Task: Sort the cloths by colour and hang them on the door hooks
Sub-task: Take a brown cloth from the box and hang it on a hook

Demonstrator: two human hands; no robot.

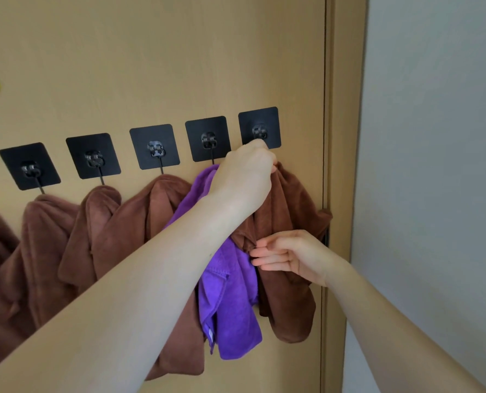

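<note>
**Head view — single entry.**

**Landmark:** end hook (pixel 260 131), the rightmost in a row of black square stick-on pads with small hooks, on a tan wood-grain door (pixel 151 52).

**Brown cloth** (pixel 288 199): plush, matte, soft pile. It hangs directly below the end hook with its long axis vertical, bunched to a peak at the top and falling in loose folds. Whether the peak is already over the prong cannot be told — the hand hides it.

**Left hand** (pixel 244 177): just below the end hook, overlapping the pad's lower edge in this view, fingers curled tight round the cloth's peak. It is the nearer of the two hands to the hook. The prong lies just above the knuckles, so the coming move is judged to be a short lift up and over.

**Right hand** (pixel 290 258): well below the end hook. The fingers are nearly straight, with the tips touching a lower fold of the brown cloth and not closed round it.

**Purple cloth** (pixel 236 307): same plush pile, brighter, with a stitched hem and a small tag. It hangs from the hook next left of the end hook, partly behind the left forearm and touching the brown cloth.

**Other brown cloths** (pixel 102 222): farther left of the end hook, one per hook, draped in soft peaks.

**Judgement:** purple sits between browns, so the sorting looks unfinished.
</note>
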